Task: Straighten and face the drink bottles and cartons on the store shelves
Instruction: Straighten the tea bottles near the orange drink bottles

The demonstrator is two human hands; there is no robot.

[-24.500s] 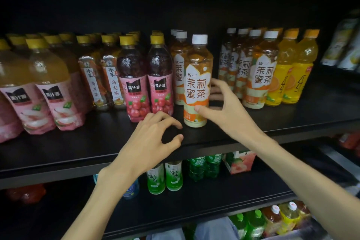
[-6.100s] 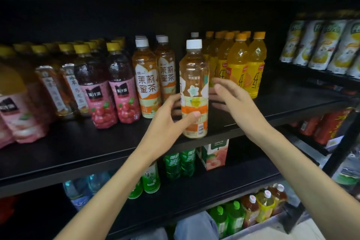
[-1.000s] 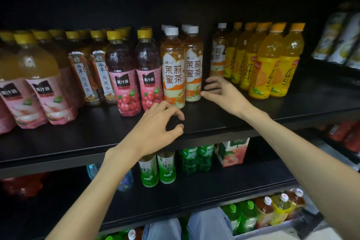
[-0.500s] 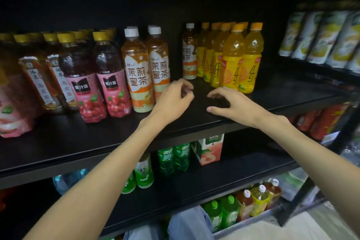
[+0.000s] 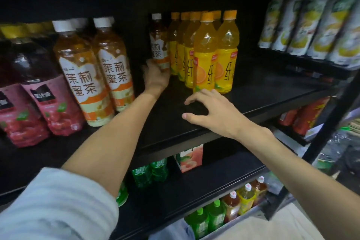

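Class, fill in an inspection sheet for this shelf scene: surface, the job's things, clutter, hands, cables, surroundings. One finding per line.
Surface: black shelf, bare in front of the lone bottle.
Job's things: lone jasmine honey tea bottle stands far back beside the orange drink bottles; two jasmine tea bottles face forward at the shelf front; red juice bottles further left.
Clutter: nothing seen.
Hands: left hand reaches deep and grips the lone bottle's base; right hand hovers spread over the shelf edge, holding nothing.
Cables: nothing seen.
Surroundings: green bottles and a peach carton on the shelf below; yellow-labelled cartons on the neighbouring rack.
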